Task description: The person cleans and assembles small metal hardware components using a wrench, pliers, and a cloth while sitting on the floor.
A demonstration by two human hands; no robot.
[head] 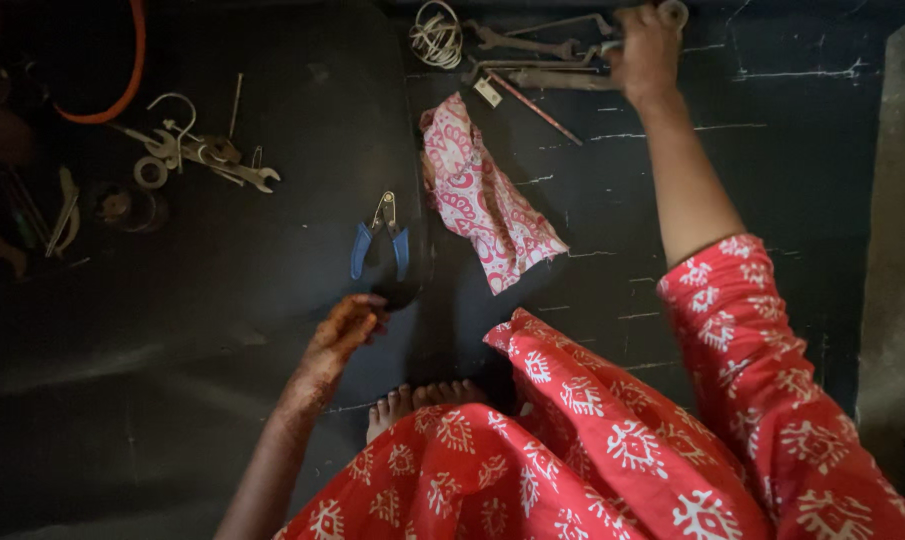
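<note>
Seemingly right hand [644, 45] among wrenches [532, 45], left hand [344, 330] near pliers [380, 238].

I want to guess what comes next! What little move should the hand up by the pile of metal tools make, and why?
Probably close the right hand around one tool and lift it free. It already rests on the pile of wrenches at the far edge of the dark floor, arm stretched out. The left hand sits near the blue-handled pliers, holding nothing clearly visible.
</note>
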